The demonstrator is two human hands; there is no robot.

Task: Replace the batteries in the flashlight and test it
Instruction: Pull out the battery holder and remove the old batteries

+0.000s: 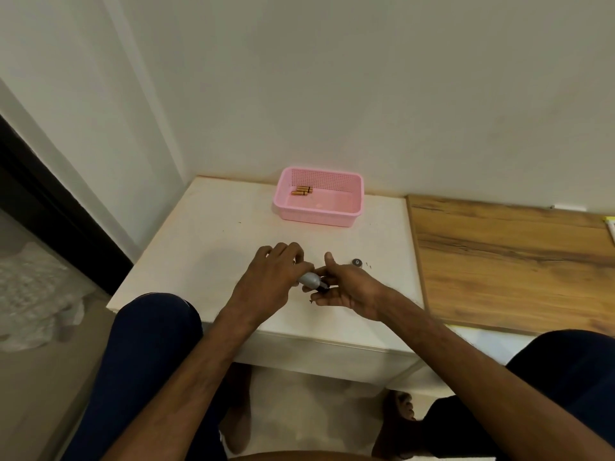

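A small silver flashlight (311,280) lies tilted between my two hands above the white table (206,234). My left hand (271,277) grips its silver body from the left. My right hand (346,287) holds the dark end (323,287) with thumb and fingers. A small round cap (356,262) rests on the table just right of my right hand. A pink basket (319,214) stands at the back of the table with several copper-coloured batteries (302,191) in its left rear corner.
A wooden board (512,261) adjoins the white table on the right. The wall rises directly behind the basket. My knees sit at the table's front edge, and a white cloth lies on the floor at the left.
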